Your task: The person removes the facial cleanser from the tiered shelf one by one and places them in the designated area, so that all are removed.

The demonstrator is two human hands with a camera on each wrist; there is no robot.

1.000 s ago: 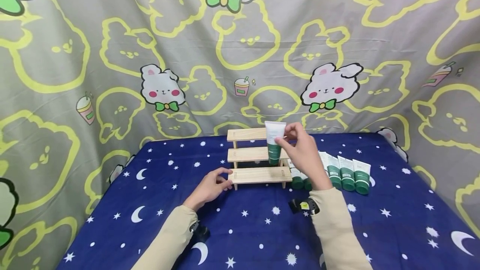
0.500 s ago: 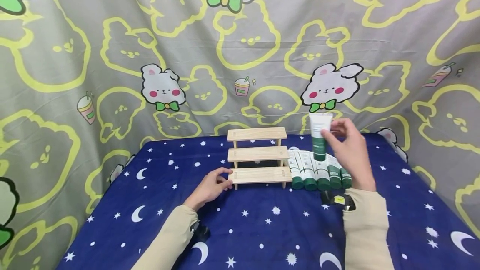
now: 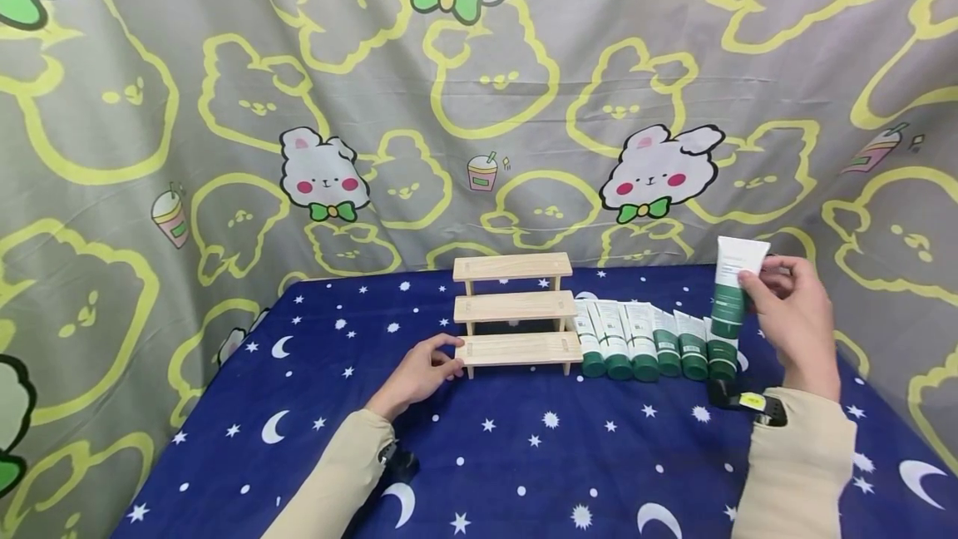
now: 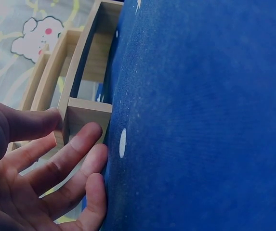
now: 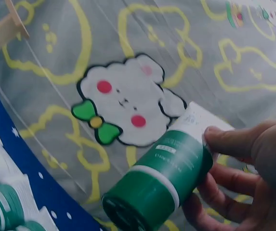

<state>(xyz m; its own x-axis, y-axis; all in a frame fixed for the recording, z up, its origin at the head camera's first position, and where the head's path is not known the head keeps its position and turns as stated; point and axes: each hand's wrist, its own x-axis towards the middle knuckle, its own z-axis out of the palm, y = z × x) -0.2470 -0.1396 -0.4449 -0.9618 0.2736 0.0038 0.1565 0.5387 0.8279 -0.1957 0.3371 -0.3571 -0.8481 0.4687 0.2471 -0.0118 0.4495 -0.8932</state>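
Note:
In the head view my right hand (image 3: 797, 318) pinches a white-and-green squeeze tube (image 3: 737, 277) near its white end, thumb in front and fingers behind. The tube is raised over the right end of a row of similar tubes (image 3: 644, 343), its green cap pointing down. The right wrist view shows the held tube (image 5: 162, 173) close up. At the left end of a three-tier wooden display stand (image 3: 516, 348), my left hand (image 3: 419, 373) grips the lowest shelf. Its thumb lies on the shelf edge and its fingers are by the leg, as the left wrist view shows.
A dark blue cloth (image 3: 337, 406) with stars and moons covers the table. Behind it hangs a grey patterned curtain (image 3: 404, 106). The tube row lies just right of the stand, close against it.
My right hand has carried the tube from in front of the stand rightward, past the row, to its right end. The left hand and the stand stay in place.

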